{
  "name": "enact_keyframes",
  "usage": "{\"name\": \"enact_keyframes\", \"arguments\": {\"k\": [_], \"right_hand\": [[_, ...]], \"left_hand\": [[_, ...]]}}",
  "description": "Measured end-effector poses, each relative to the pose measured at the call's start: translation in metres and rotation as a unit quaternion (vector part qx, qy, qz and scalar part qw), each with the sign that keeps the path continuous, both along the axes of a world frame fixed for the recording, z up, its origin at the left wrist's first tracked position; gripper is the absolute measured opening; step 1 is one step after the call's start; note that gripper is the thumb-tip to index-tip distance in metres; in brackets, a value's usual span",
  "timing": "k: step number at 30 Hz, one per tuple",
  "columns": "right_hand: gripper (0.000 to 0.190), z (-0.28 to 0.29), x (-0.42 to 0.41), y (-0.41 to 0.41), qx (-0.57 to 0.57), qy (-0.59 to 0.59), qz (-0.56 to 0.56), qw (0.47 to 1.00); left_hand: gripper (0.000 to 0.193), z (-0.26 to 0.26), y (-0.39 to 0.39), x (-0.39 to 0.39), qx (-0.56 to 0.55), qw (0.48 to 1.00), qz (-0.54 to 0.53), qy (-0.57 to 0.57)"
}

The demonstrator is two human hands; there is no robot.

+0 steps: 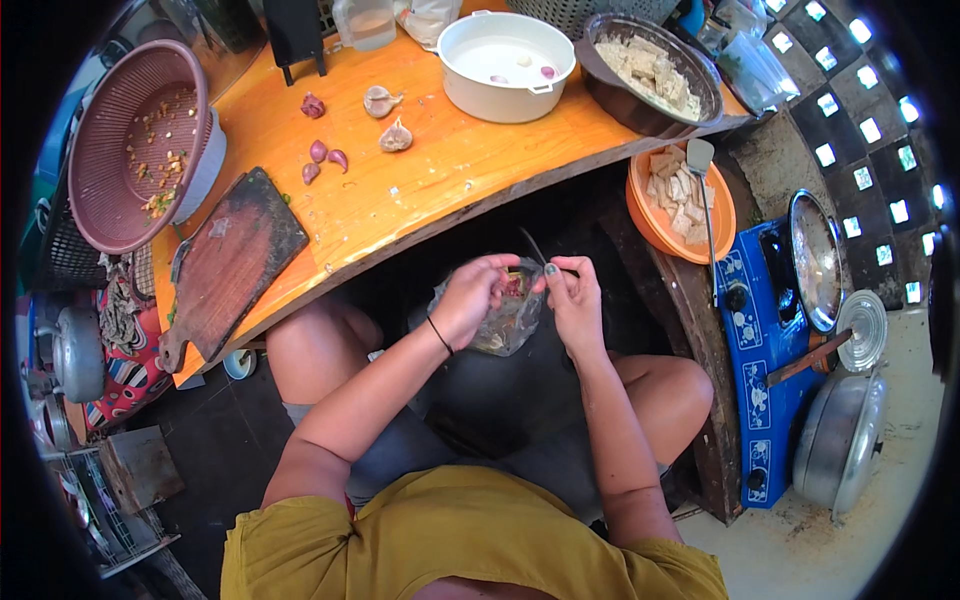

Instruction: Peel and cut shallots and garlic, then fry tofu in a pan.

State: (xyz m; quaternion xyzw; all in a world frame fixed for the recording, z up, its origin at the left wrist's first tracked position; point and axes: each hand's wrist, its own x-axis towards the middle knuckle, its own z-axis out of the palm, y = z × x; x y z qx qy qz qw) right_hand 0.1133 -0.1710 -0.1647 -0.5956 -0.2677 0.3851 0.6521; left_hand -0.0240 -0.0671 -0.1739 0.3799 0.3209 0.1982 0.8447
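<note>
Over my lap, my left hand (474, 296) holds the top of a clear plastic bag (510, 322) with bits of peel or scraps inside. Against the bag's right side, my right hand (574, 304) pinches something small and dark, with a thin blade-like strip (534, 244) rising from the fingers; which hand holds that strip is hard to tell. Beyond the hands, on the wooden table, lie two garlic bulbs (395, 136), several shallots (318, 151) and a dark red clump (312, 106). A white basin (507, 97) there holds water and a few peeled cloves or shallots.
A cutting board (236, 262) and a maroon colander (97, 150) stand at the left. At the right are a dark bowl of pale chunks (645, 67), an orange basin (645, 225) with a spatula (706, 202), and a blue gas stove (739, 375) bearing a wok (816, 262).
</note>
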Motion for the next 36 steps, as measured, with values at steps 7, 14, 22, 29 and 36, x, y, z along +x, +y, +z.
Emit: {"name": "enact_keyframes", "arguments": {"k": [7, 14, 22, 29, 36], "right_hand": [[0.008, 0.012, 0.018, 0.002, 0.084, -0.03, -0.133, 0.987], [0.011, 0.032, 0.002, 0.011, 0.133, -0.097, -0.104, 0.981], [0.028, 0.122, -0.021, 0.033, 0.125, -0.448, -0.084, 0.881], [0.027, 0.147, -0.038, 0.114, 0.068, -0.644, 0.003, 0.762], [0.018, 0.141, -0.047, 0.159, -0.038, -0.72, 0.074, 0.689]], "left_hand": [[0.027, 0.172, 0.015, 0.025, 0.646, 0.757, 0.085, 0.047], [0.039, 0.197, 0.123, 0.084, 0.759, 0.574, 0.053, 0.301], [0.039, 0.204, 0.11, 0.025, 0.806, 0.501, 0.156, 0.275], [0.033, 0.203, 0.104, -0.107, 0.743, 0.54, 0.174, 0.355], [0.032, 0.198, 0.071, -0.175, 0.683, 0.618, 0.196, 0.337]]}}
